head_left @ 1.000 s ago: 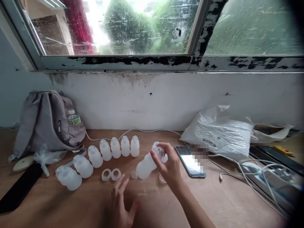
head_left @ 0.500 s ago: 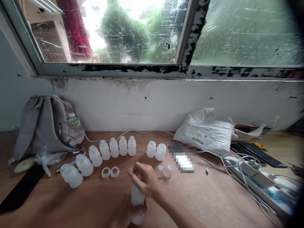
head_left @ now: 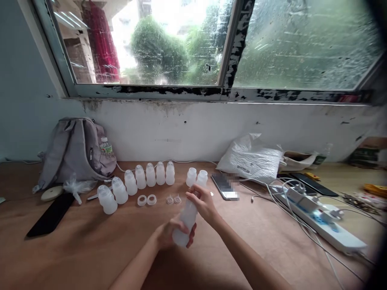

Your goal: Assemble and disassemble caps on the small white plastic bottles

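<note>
- A grey backpack (head_left: pixel 77 151) slumps against the pale wall at the left end of a brown wooden tabletop (head_left: pixel 90 249), a small water bottle (head_left: pixel 106 147) in its side pocket; a dark flat slab (head_left: pixel 50 215) lies in front of it.
- A curved row of capped translucent bottles (head_left: pixel 140 177) runs from the backpack toward the middle, with two white rings (head_left: pixel 146 199) and two small clear caps (head_left: pixel 173 199) just in front.
- At centre, the left hand (head_left: pixel 169 235) is wrapped round the base of a translucent bottle (head_left: pixel 187 219) held tilted above the tabletop, while the right hand (head_left: pixel 202 201) is closed on its top.
- Two more bottles (head_left: pixel 196 177) stand just behind the hands, near a phone (head_left: pixel 225 186).
- To the right lie a white plastic bag (head_left: pixel 250 159), tangled white cables (head_left: pixel 272 189) and a power strip (head_left: pixel 323 219).
- Above, a rain-streaked window (head_left: pixel 196 40) with a peeling black frame spans the wall.
</note>
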`<state>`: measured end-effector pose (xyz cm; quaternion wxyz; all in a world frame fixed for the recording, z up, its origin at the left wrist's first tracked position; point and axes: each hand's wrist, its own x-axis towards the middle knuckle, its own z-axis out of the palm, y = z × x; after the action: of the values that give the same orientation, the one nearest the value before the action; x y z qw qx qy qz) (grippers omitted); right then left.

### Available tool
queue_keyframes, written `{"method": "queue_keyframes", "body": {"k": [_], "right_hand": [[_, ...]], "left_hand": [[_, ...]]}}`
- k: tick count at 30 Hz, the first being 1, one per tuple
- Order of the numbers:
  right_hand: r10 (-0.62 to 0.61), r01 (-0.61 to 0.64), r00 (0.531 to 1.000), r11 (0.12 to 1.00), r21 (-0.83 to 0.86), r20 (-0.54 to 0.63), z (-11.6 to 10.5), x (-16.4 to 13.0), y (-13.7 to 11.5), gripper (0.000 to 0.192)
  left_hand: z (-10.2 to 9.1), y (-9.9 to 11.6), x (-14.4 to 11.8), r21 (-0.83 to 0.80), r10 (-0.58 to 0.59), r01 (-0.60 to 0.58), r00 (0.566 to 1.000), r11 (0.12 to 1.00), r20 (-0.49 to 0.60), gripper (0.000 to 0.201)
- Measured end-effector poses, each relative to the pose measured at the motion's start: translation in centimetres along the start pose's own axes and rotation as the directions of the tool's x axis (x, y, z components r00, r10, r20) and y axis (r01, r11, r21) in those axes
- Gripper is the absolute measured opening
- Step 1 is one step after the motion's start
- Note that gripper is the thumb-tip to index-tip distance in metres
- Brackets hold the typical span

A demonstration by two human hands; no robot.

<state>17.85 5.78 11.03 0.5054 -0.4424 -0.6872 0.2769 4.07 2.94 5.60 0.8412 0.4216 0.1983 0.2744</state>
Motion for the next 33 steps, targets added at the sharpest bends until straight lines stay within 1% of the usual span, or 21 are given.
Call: {"method": "queue_keyframes", "body": {"k": [3,6,8,10,11,12,14,16,17,18,19,20,22,24,26,30,32,33], "right_hand": [[0.019,-0.018,1.0,0.999,0.039,-0.021,-0.5,-0.9,0.3,0.026],[0.025,-0.022,0.998,0.998,0.056,-0.051,-0.7,-1.0,0.4,0.03],[0.045,-0.031,0.988,0.995,0.098,-0.147,-1.2,-0.4,0.7,0.032],[0.088,-0.052,0.955,0.99,0.131,-0.283,-2.0,0.7,1.1,0.033],[0.1,-0.063,0.939,0.991,0.12,-0.328,-2.4,1.3,1.4,0.033],[0.084,-0.064,0.941,0.995,0.07,-0.329,-2.7,1.9,1.7,0.033],[-0.001,-0.031,0.967,0.992,-0.124,-0.256,-3.0,2.9,2.6,0.027],[-0.061,0.035,0.996,0.946,-0.323,-0.071,-2.4,3.3,3.7,0.02],[-0.057,0.066,0.998,0.912,-0.405,0.033,-1.9,3.3,4.4,0.02],[-0.031,0.093,0.99,0.872,-0.481,0.134,-1.3,3.2,5.0,0.02],[0.002,0.118,0.977,0.828,-0.549,0.213,-0.7,3.1,5.6,0.019],[0.026,0.128,0.968,0.804,-0.581,0.25,-0.1,2.9,6.1,0.018],[0.064,0.134,0.956,0.771,-0.623,0.286,0.7,2.6,7.0,0.013],[0.093,0.126,0.951,0.754,-0.644,0.295,1.0,2.4,7.6,0.008],[0.121,0.115,0.946,0.743,-0.66,0.301,1.0,2.4,7.9,0.007],[0.146,0.09,0.94,0.765,-0.638,0.308,0.5,2.6,7.8,0.004],[0.122,0.082,0.947,0.802,-0.592,0.297,0.7,2.7,7.1,0.005],[0.102,0.081,0.953,0.821,-0.565,0.286,0.9,2.7,6.6,0.008]], "left_hand": [[0.4,1.4,-0.8,0.116,-0.079,0.074,0.996,0.99,0.045,0.023],[0.2,2.2,-1.4,0.207,-0.102,0.094,0.994,0.974,0.027,0.018],[-0.1,1.7,-1.9,0.234,-0.116,0.112,0.993,0.966,0.002,0.015],[-0.3,0.6,-2.7,0.251,-0.163,0.164,0.986,0.954,-0.028,0.014],[-0.4,-0.1,-3.1,0.254,-0.182,0.189,0.982,0.949,-0.051,0.015],[-0.5,-0.7,-3.5,0.263,-0.207,0.216,0.976,0.94,-0.065,0.015],[-0.6,-1.5,-3.9,0.262,-0.186,0.208,0.977,0.942,-0.105,0.017],[-0.8,-1.6,-3.9,0.258,-0.094,0.133,0.983,0.957,-0.157,0.02],[-1.0,-1.3,-3.7,0.26,-0.032,0.083,0.98,0.962,-0.195,0.021],[-1.1,-1.0,-3.4,0.272,0.029,0.038,0.971,0.962,-0.237,0.022],[-1.3,-0.6,-3.1,0.291,0.084,0.002,0.956,0.957,-0.281,0.024],[-1.5,-0.2,-2.7,0.315,0.134,-0.026,0.936,0.949,-0.325,0.026],[-1.8,0.3,-2.1,0.358,0.216,-0.064,0.889,0.931,-0.403,0.029],[-2.0,0.3,-1.6,0.378,0.271,-0.089,0.845,0.922,-0.462,0.031],[-2.2,-0.1,-1.5,0.38,0.307,-0.117,0.815,0.918,-0.491,0.031],[-2.6,-1.0,-1.7,0.377,0.353,-0.175,0.805,0.91,-0.476,0.03],[-2.8,-1.2,-1.8,0.366,0.368,-0.2,0.797,0.909,-0.478,0.03],[-2.8,-1.2,-1.9,0.362,0.375,-0.21,0.791,0.908,-0.484,0.03]]}}
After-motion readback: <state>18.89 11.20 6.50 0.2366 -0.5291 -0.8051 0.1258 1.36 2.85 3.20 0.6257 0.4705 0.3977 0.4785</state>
